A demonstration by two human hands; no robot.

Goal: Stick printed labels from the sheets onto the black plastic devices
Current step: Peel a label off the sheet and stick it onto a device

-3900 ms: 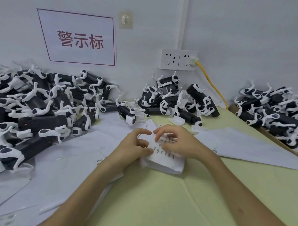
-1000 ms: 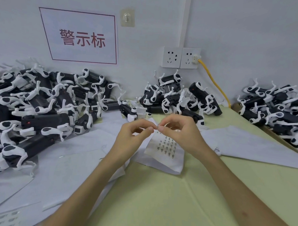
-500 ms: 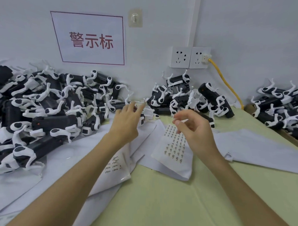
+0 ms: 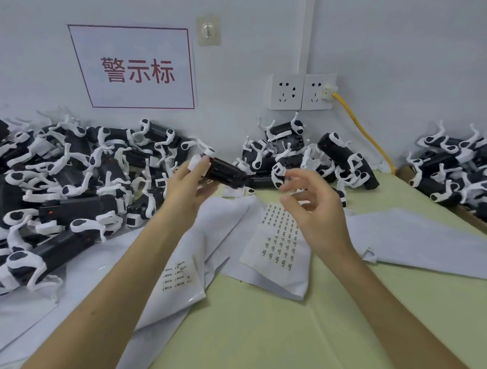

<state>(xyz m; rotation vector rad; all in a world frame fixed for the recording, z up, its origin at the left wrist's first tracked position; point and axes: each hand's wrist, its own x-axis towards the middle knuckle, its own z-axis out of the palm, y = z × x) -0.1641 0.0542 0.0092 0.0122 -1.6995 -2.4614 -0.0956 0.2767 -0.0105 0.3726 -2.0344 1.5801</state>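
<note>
Table (image 4: 285, 339), back edge: device piles (image 4: 55, 181). Label sheet (image 4: 279, 241) mid-table under our right hand (image 4: 316, 212), fingers half-curled (label on them? can't tell). Left hand (image 4: 189, 184) grips one device (image 4: 226, 171), raised mid-back. We'd steady it and press the label flat.

Both bare forearms rise from the bottom edge toward mid-frame. The left hand (image 4: 188, 183), left of centre, grips a device (image 4: 227, 172) with curled fingers. The right hand (image 4: 317, 215), right of centre, hovers with fingers loosely curled, thumb near forefinger; any pinch is unclear.
</note>
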